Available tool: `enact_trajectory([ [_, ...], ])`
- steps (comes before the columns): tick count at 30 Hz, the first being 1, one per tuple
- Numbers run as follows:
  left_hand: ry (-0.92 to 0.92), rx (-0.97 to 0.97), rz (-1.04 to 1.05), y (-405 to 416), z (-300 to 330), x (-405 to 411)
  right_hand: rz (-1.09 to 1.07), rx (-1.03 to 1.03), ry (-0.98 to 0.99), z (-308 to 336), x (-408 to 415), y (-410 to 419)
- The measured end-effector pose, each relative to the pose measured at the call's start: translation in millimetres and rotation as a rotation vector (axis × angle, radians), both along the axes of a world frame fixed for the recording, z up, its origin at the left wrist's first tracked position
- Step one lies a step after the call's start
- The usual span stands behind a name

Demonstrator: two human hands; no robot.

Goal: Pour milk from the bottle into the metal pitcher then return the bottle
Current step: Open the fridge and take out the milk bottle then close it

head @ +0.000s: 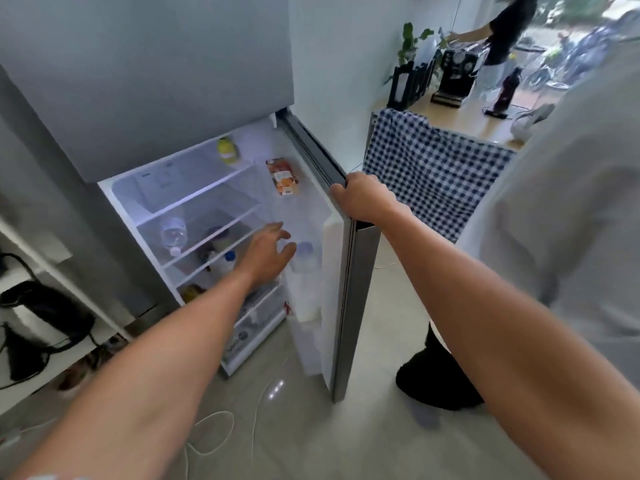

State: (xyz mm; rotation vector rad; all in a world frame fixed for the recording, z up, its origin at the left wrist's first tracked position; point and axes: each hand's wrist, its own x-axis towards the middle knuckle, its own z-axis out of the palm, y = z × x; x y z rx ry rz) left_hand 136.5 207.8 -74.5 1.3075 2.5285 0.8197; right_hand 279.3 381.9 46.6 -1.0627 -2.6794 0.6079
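The fridge's lower door (346,289) stands open. A white milk bottle with a blue cap (305,282) stands in the door's lower rack. My left hand (268,252) is stretched out just left of the bottle's cap, fingers apart, holding nothing; whether it touches the bottle is unclear. My right hand (362,199) grips the top outer edge of the fridge door. No metal pitcher is in view.
Inside the fridge are glass shelves with a lying water bottle (172,233), a yellow jar (228,150) and an orange carton (283,176) in the door. A checked cloth (433,174) hangs off the counter to the right. Another person (509,26) stands by the coffee machine (457,74). Cables lie on the floor.
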Motion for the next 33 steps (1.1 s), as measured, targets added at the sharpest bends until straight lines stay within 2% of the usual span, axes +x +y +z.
enact_trajectory([
  [5, 0.115, -0.050, -0.222, 29.8, 0.1, 2.1, -0.112, 0.172, -0.070, -1.0, 23.4, 14.9],
  [10, 0.222, -0.081, -0.338, 46.8, 14.6, 4.3, -0.153, 0.385, -0.034, -12.1, 35.9, 31.8],
  [15, 0.198, 0.045, -0.398, 52.9, 1.8, -4.9, -0.167, 0.491, -0.030, -14.0, 38.5, 35.7],
  [18, 0.164, 0.201, -0.298, 48.7, -18.3, -5.0, -0.172, 0.525, -0.050, -17.9, 35.8, 34.4],
  [20, 0.054, 0.297, -0.132, 43.8, -31.6, 2.2, -0.177, 0.548, -0.061, -20.3, 33.0, 34.0],
  [23, -0.287, 0.242, 0.057, 44.9, -53.9, 14.0, -0.216, 0.558, -0.046, -22.2, 29.9, 34.3],
  [28, -0.803, 0.048, 0.200, 61.3, -76.8, 26.8, -0.257, 0.572, -0.021, -27.6, 25.4, 36.8],
  [33, -1.278, 0.173, 0.246, 82.2, -81.0, 38.2, -0.285, 0.602, -0.025, -33.1, 22.7, 41.8],
])
